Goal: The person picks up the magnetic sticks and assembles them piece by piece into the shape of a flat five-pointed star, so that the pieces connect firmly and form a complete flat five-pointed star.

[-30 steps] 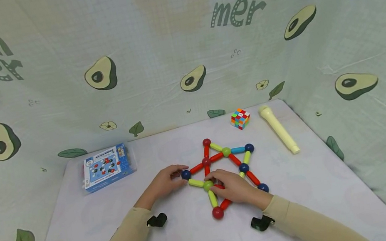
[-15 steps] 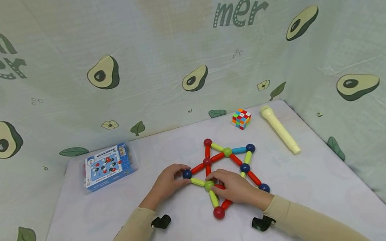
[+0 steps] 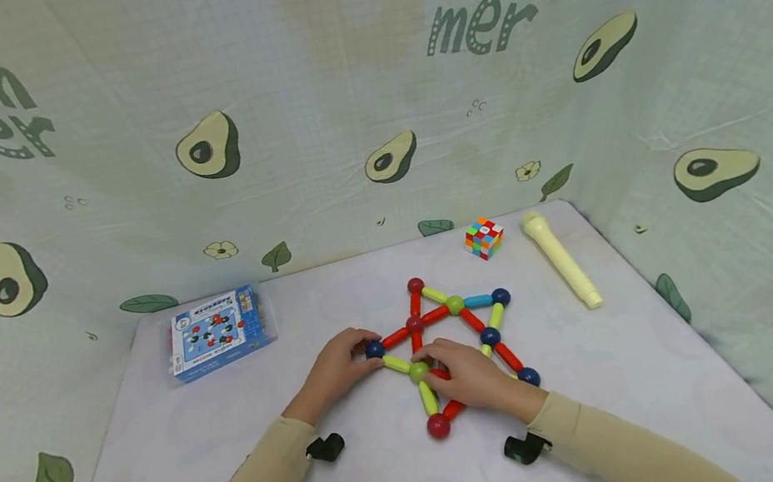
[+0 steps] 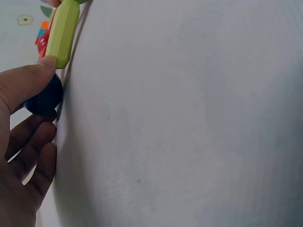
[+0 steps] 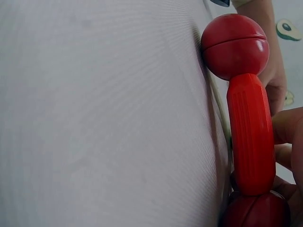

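Note:
A flat frame of magnetic rods and balls lies on the table; its red rod (image 3: 396, 337) and lime-green rod (image 3: 396, 364) meet near a dark blue ball (image 3: 374, 349) at its left corner. My left hand (image 3: 336, 367) holds that ball, thumb in front by the green rod's end, fingers behind, as the left wrist view shows. My right hand (image 3: 470, 373) pinches the lime-green ball (image 3: 418, 372) at the frame's near middle. In the right wrist view a red ball (image 5: 234, 46) and a red rod (image 5: 252, 135) stand beside the right fingers. The right hand covers part of the frame.
A blue boxed set (image 3: 215, 335) lies at the table's back left. Behind the frame sits a puzzle cube (image 3: 484, 238), with a pale yellow tube (image 3: 561, 260) to its right. A printed cloth (image 3: 306, 119) hangs behind the table.
My left hand has shifted slightly right, its thumb coming up against the blue ball and the green rod's end. The right hand stays on the green ball. The head view has shifted slightly.

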Demonstrator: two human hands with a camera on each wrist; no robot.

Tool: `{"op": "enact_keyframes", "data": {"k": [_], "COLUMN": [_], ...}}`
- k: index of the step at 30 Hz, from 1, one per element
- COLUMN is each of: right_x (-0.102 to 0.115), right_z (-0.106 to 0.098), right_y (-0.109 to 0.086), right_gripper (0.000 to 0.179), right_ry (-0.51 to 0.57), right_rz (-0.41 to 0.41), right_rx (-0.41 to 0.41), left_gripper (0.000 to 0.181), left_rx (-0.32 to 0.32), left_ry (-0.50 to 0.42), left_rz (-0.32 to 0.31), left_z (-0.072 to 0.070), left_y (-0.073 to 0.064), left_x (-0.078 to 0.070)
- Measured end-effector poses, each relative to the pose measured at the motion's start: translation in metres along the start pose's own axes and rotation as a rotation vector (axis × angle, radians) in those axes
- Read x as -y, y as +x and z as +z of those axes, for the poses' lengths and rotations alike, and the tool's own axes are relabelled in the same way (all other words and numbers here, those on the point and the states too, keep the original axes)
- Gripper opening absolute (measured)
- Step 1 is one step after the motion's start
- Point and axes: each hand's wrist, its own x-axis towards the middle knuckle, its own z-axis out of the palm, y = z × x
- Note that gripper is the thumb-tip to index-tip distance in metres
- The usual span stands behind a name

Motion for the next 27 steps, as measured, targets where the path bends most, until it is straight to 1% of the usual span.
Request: {"op": "enact_keyframes", "data": {"k": [3, 6, 11, 14, 19, 23, 27], "right_x": [0.001, 0.004, 0.012, 0.018, 0.027, 0.031, 0.034], "right_z": [0.0, 0.0, -0.003, -0.004, -0.005, -0.003, 0.001], "right_y": [0.001, 0.003, 0.012, 0.018, 0.027, 0.034, 0.039], "right_gripper": [0.032, 0.031, 0.03, 0.035, 0.043, 0.041, 0.037], "right_ry": [-0.001, -0.022, -0.082, -0.124, -0.137, -0.156, -0.184], "right_rz": [0.0, -0.007, -0.032, -0.05, -0.052, -0.027, -0.008], "right_rx": [-0.007, -0.036, -0.082, -0.074, -0.039, -0.023, -0.013], "left_gripper": [0.044, 0.048, 0.044, 0.04, 0.035, 0.033, 0.033], "left_rx": [0.02, 0.051, 0.071, 0.07, 0.072, 0.083, 0.091], "left_ry": [0.01, 0.004, -0.041, -0.066, -0.116, -0.159, -0.179], "left_rz": [0.002, 0.01, 0.038, 0.047, 0.034, 0.028, 0.017], "left_z": [-0.002, -0.007, -0.012, -0.012, -0.012, -0.013, -0.013], "left_y": [-0.001, -0.003, -0.005, -0.005, -0.003, -0.002, -0.001], "left_x": [0.0, 0.0, 0.002, 0.005, 0.011, 0.015, 0.015]}}
